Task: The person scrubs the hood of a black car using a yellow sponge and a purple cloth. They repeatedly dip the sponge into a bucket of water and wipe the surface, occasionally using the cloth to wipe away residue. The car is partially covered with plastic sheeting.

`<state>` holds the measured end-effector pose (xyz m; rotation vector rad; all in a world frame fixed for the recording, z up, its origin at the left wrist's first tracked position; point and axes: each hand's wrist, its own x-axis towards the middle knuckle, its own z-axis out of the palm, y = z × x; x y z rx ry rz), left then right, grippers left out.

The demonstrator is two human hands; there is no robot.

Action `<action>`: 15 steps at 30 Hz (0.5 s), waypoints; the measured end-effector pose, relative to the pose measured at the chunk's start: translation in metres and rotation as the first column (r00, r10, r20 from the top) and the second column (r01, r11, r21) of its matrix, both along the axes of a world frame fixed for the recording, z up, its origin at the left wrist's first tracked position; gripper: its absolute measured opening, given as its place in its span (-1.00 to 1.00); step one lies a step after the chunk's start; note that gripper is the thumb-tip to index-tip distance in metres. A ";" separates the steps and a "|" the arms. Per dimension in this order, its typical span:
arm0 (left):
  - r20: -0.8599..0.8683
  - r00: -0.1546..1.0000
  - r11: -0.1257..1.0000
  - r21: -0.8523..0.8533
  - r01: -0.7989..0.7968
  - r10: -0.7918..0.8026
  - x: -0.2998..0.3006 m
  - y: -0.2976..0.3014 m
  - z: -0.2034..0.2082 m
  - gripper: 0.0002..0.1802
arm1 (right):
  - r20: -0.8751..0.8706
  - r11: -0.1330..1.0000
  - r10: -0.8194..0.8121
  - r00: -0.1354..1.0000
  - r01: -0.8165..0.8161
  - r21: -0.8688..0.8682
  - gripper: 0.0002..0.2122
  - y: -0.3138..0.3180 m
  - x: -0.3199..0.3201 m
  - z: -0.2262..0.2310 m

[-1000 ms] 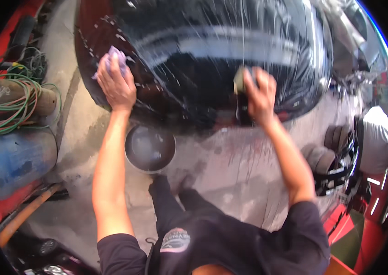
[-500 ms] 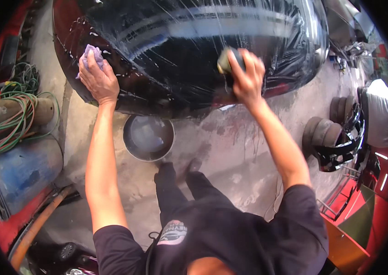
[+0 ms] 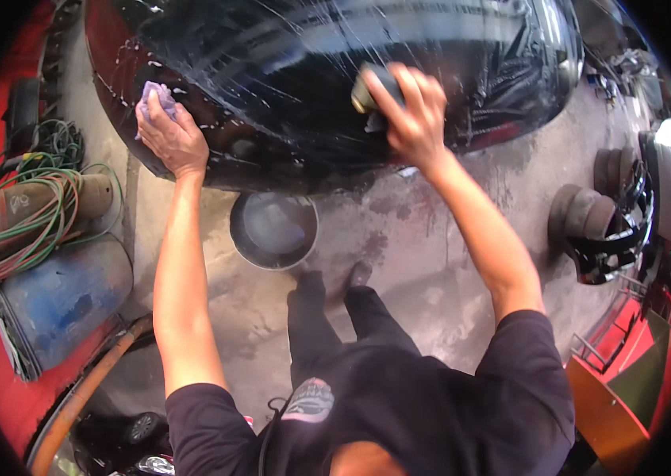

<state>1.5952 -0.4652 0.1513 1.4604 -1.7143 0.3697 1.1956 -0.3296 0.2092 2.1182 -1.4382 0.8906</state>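
A dark, glossy car panel [image 3: 303, 119], wet and streaked with suds and water, curves across the top of the view. My left hand [image 3: 173, 139] is closed on a crumpled purple cloth [image 3: 156, 95] against the panel's left part, where white suds dot the surface. Further right, my right hand [image 3: 415, 115] grips a dark block with a yellowish-olive end [image 3: 364, 90], laid on the wet panel. Its exact kind is hard to make out. Both arms reach forward, apart from each other.
A round bucket [image 3: 237, 242] of cloudy water stands on the concrete floor below the panel's edge. Left lie coiled green and red hoses [image 3: 73, 210] on a gas cylinder [image 3: 14, 210], beside a blue drum [image 3: 73, 293]. Wheels [image 3: 581, 214] and black car parts sit right.
My right hand has slid left across the wet panel with the block. The left hand with the cloth stays about where it was. The whole view has shifted slightly.
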 end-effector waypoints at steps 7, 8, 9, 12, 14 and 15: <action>0.030 1.000 1.000 -0.023 0.001 0.000 0.013 -0.001 -0.003 -0.33 | 0.056 0.993 0.113 0.992 -0.111 -0.042 -0.18 -0.113 0.063 0.051; 0.034 0.999 0.999 -0.027 -0.020 0.021 0.019 0.000 -0.003 -0.33 | -0.016 0.994 0.082 0.996 -0.083 -0.074 -0.20 -0.069 0.049 0.028; 0.030 0.999 0.999 -0.024 -0.034 0.035 0.018 0.001 0.000 -0.34 | -0.034 0.999 0.041 0.999 -0.042 -0.022 -0.30 -0.021 0.028 0.006; -0.005 1.000 0.999 -0.048 0.016 -0.016 -0.003 -0.002 0.002 -0.35 | -0.031 0.999 -0.003 1.000 0.005 0.052 -0.44 0.076 -0.024 -0.042; -0.021 0.999 0.999 -0.041 0.033 -0.034 -0.005 -0.004 -0.003 -0.35 | -0.013 1.000 0.024 1.000 -0.023 0.019 -0.42 0.043 -0.001 -0.016; -0.013 1.000 0.999 -0.030 0.012 -0.013 -0.001 -0.005 -0.001 -0.33 | -0.011 0.996 0.087 0.996 -0.087 -0.006 -0.38 0.013 0.015 -0.005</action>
